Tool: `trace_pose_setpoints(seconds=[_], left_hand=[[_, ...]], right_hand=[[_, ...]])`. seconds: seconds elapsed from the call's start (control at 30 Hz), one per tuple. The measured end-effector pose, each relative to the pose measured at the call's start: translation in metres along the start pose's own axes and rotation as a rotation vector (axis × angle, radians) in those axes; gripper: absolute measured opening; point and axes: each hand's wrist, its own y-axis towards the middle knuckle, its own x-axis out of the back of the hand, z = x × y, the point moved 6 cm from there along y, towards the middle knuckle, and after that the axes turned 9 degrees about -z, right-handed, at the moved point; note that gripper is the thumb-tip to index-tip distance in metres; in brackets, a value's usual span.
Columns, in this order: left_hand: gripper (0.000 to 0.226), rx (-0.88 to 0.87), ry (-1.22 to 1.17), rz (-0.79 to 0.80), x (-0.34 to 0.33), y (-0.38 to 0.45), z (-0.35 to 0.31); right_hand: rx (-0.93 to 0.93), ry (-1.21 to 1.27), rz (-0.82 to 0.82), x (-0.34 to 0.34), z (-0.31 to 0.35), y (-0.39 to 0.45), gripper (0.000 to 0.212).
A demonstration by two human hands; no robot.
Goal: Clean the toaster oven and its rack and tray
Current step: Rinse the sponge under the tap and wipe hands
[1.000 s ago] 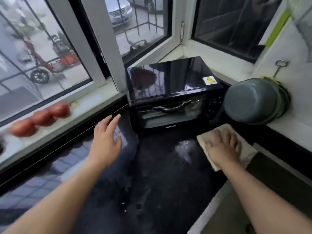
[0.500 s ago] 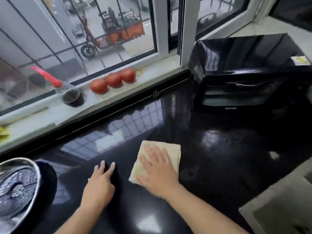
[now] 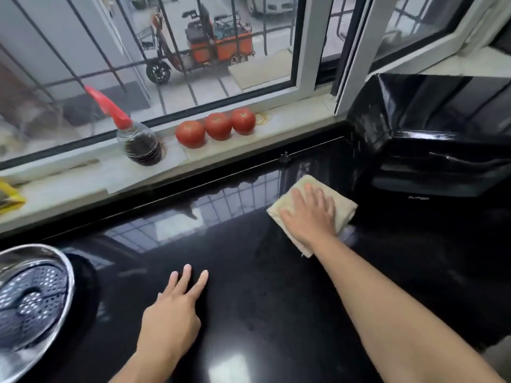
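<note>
We see the right hand (image 3: 309, 214) pressed flat, fingers straight, on a beige cloth (image 3: 341, 205) on the black counter (image 3: 249, 272), just left of the toaster oven (image 3: 431, 139) at far right, door shut. Left hand (image 3: 174, 313) rests open on the counter, holding nothing. We judge this a counter-wiping step; next the cloth should go to the oven itself. Rack, tray not visible.

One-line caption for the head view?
Right hand presses cloth on black counter beside toaster oven.

Faint, blurred brand mark on toaster oven (image 3: 431, 139) front.
</note>
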Motion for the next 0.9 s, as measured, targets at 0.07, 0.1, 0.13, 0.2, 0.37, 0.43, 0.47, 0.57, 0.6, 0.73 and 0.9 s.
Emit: trace_pose_setpoints(seconds=[0.07,0.1,0.13,0.2,0.37,0.43,0.47,0.57,0.6,0.73,0.9], left_hand=[[0.092,-0.006,0.008,0.009,0.0,0.003,0.002],[0.091,-0.002,0.011,0.023,0.001,0.001,0.002],[0.089,0.0,0.015,0.031,0.002,0.001,0.003],[0.083,0.024,0.028,0.051,0.006,0.0,0.004],[0.068,0.073,0.017,0.112,-0.006,-0.001,-0.024],[0.066,0.103,-0.016,0.12,-0.014,0.002,-0.029],[0.065,0.1,-0.022,0.117,-0.016,0.005,-0.03],[0.061,0.1,-0.019,0.101,-0.014,0.008,-0.035],[0.06,0.071,-0.015,0.074,-0.011,0.005,-0.043],[0.067,-0.412,-0.081,-0.023,-0.002,-0.051,-0.145],[0.064,-0.704,-0.348,0.162,0.001,-0.176,-0.252]], right_hand=[[0.105,0.002,0.045,-0.013,0.047,0.004,0.073],[0.152,0.002,0.054,-0.018,0.066,-0.014,0.074],[0.209,0.013,0.054,-0.021,0.082,-0.042,0.074],[0.298,0.063,0.041,-0.023,0.098,-0.13,0.073],[0.046,-0.013,0.035,-0.014,-0.015,-0.277,0.071],[-0.23,-0.125,-0.034,0.003,-0.094,-0.282,0.071],[-0.363,-0.159,-0.043,0.01,-0.126,-0.279,0.072],[-0.622,-0.099,-0.065,0.01,-0.153,-0.26,0.074],[-0.609,-0.057,-0.056,0.006,-0.14,-0.256,0.074],[-0.274,0.008,-0.027,-0.008,-0.09,-0.292,0.068],[-0.349,-0.102,-0.036,0.001,-0.174,-0.429,0.07]])
